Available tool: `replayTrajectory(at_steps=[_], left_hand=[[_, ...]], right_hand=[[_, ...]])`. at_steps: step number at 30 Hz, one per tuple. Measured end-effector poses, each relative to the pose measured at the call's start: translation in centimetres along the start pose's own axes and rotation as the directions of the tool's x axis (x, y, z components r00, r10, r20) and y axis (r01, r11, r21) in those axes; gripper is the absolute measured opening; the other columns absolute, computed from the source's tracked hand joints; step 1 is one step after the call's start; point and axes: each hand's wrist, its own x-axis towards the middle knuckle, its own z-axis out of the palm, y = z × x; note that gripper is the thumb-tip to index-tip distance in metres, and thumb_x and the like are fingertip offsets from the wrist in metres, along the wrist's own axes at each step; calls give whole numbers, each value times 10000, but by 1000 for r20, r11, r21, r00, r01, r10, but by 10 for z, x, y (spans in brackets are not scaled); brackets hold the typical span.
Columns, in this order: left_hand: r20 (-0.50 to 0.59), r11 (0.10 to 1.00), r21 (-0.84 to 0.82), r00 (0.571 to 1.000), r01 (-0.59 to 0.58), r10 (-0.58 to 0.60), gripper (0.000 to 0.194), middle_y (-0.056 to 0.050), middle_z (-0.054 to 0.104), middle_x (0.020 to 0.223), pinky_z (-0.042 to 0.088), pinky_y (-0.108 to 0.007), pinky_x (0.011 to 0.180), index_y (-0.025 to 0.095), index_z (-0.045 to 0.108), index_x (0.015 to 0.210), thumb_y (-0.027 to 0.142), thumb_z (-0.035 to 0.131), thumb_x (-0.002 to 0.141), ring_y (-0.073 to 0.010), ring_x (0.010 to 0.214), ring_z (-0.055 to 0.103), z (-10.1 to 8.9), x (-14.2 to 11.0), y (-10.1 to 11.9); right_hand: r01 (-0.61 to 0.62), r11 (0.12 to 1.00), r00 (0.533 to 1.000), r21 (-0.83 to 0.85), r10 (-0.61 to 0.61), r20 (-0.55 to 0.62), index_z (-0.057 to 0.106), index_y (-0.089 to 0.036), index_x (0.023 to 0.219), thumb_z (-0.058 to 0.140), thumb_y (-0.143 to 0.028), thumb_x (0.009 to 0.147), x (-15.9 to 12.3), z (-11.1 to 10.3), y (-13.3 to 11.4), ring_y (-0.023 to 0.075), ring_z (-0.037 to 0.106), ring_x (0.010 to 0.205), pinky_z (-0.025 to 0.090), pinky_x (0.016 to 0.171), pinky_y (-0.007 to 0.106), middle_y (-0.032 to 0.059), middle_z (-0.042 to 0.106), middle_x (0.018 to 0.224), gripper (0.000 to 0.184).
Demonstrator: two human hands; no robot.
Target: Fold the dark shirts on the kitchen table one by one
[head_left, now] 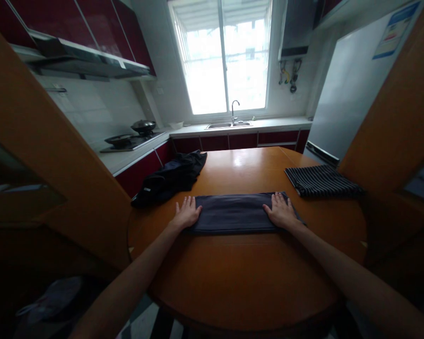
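A dark grey-blue garment (233,214), folded into a long flat rectangle, lies across the middle of the wooden table (247,273). My left hand (188,214) rests at its left end, fingers spread and pointing away from me. On the right end my right hand (281,212) lies flat on the cloth, its fingers also apart. Neither hand grips anything. What kind of garment it is cannot be made out from the folded shape.
A crumpled black garment (173,176) lies at the table's left edge. Folded black-and-white striped cloth (323,181) sits at the right. Beyond the table are a counter with a sink (229,125), a stove with pans (143,126) and a fridge (346,89).
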Motion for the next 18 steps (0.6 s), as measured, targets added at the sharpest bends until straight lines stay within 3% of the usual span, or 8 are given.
replayTrajectory(at_steps=[2,5,7,9,13,18], left_hand=[[-114,996,20,989,-90,92,645,-198,185,1629,120,-619,1184,67,298,1546,429,288,1012,-340,1520,119,-8,2,31],[-204,937,-16,919,-349,338,588,-175,289,1606,193,-530,1202,92,340,1533,378,277,1023,-298,1505,217,-10,5,93],[-221,877,-50,862,-477,456,560,-148,319,1600,229,-497,1199,112,352,1529,344,267,1026,-277,1494,256,-2,6,128],[-226,842,-68,830,-535,509,548,-127,331,1599,236,-502,1197,138,359,1529,338,279,1025,-278,1490,265,11,7,150],[-211,818,-74,810,-571,547,552,-93,353,1594,209,-510,1206,184,378,1529,403,313,1026,-295,1484,275,32,8,155],[-223,817,-94,812,-569,540,545,-57,370,1589,202,-496,1210,241,391,1525,437,349,1018,-291,1474,297,32,11,149]], right_hand=[[39,999,997,-3,-40,-66,281,10,1536,289,-471,1003,1,-3,-14,307,130,1519,67,1205,534,219,206,1621,718],[179,983,980,47,-174,-101,287,-34,1545,282,-408,1007,5,-7,-41,284,147,1518,90,1204,529,186,214,1628,656],[252,964,966,87,-244,-87,283,-61,1552,287,-369,1001,8,-6,-56,265,158,1517,114,1204,515,168,212,1632,631],[285,952,958,111,-280,-58,280,-76,1556,293,-336,994,12,-2,-64,256,154,1518,119,1205,509,158,214,1634,619],[249,957,966,148,-256,30,292,-102,1558,311,-410,1001,19,7,-59,272,159,1517,103,1207,519,149,226,1633,637],[190,967,976,170,-205,76,273,-161,1572,250,-599,999,31,6,-35,266,84,1530,36,1202,540,145,162,1651,722]])
